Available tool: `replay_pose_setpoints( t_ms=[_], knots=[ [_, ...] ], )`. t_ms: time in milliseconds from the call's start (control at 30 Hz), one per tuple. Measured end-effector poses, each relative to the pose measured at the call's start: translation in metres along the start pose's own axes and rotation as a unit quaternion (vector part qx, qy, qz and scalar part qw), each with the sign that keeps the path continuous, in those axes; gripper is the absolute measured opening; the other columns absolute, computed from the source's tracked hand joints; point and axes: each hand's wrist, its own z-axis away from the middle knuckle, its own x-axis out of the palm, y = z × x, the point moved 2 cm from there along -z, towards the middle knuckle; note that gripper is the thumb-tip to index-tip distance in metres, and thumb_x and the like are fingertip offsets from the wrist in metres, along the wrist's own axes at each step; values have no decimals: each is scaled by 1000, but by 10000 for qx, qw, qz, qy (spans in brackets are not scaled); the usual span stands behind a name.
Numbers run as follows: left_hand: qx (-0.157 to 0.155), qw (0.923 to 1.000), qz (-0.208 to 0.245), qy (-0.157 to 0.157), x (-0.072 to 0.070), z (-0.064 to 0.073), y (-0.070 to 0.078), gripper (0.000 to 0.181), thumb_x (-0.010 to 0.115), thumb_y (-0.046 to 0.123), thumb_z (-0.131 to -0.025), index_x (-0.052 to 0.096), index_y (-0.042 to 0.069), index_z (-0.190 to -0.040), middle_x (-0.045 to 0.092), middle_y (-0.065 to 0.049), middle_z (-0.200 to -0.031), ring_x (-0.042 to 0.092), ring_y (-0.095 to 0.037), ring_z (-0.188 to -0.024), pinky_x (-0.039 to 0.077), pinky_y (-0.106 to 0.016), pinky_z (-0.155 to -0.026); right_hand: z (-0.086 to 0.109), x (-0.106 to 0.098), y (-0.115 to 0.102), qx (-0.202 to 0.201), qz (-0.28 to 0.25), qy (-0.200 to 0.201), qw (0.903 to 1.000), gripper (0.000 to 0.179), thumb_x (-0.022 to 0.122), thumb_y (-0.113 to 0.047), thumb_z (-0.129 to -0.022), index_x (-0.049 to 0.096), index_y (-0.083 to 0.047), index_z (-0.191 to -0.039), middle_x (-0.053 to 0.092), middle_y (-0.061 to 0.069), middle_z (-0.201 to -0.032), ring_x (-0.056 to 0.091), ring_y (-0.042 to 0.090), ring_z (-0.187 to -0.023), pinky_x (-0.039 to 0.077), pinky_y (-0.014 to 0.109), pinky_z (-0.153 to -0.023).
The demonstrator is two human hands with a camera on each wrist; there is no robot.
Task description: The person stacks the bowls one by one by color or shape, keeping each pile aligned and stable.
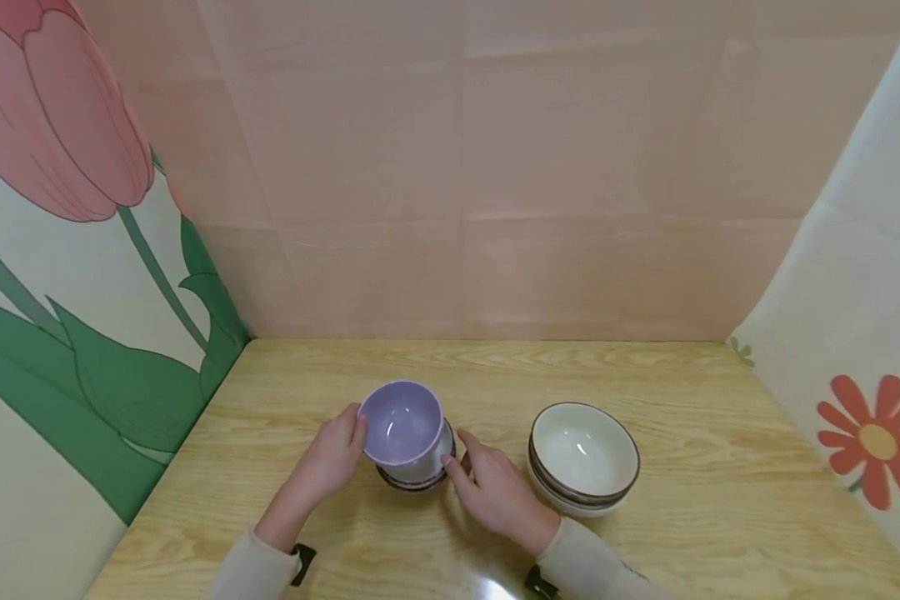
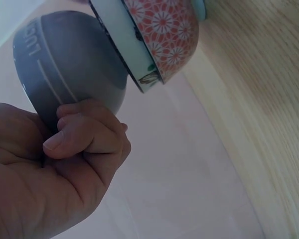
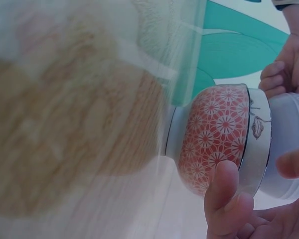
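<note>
My left hand (image 1: 330,454) grips the rim of a purple bowl (image 1: 401,421), its thumb and fingers closed over the edge. Raised lettering and lines mark the bowl's outside in the left wrist view. It sits tilted above a small stack: a white bowl (image 3: 256,122) with a leaf drawing, nested in a red flower-patterned bowl (image 3: 209,129). Beside that stack is my right hand (image 1: 498,496), fingers loosely extended. One fingertip appears to touch the red bowl's side in the right wrist view, and the thumb lies near the purple bowl.
Another stack of bowls (image 1: 585,450), cream inside with brown rims, stands right of my right hand on the wooden table (image 1: 682,417). Behind rises a pink cloth backdrop (image 1: 457,167). Flower-printed sheets flank the table on both sides.
</note>
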Motion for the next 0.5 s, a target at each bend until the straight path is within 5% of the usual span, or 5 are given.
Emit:
replay_pose_setpoints(
  t_ms=[133, 500],
  knots=[
    [32, 10000, -86, 39, 3, -1, -4, 36, 39, 11, -107, 53, -15, -129, 67, -26, -110, 64, -21, -84, 56, -30, -67, 0, 0, 0, 10, -13, -25, 10000, 57, 53, -39, -102, 51, 4, -139, 55, -16, -74, 50, 0, -64, 45, 24, -62],
    [93, 9997, -188, 141, 9, -2, -10, 35, 40, 11, -106, 55, -15, -125, 66, -30, -112, 69, -32, -94, 59, -37, -73, -1, 1, 0, 4, -43, -36, 10000, 58, 53, -40, -102, 51, 5, -139, 57, -14, -76, 51, 2, -66, 46, 25, -63]
  ],
)
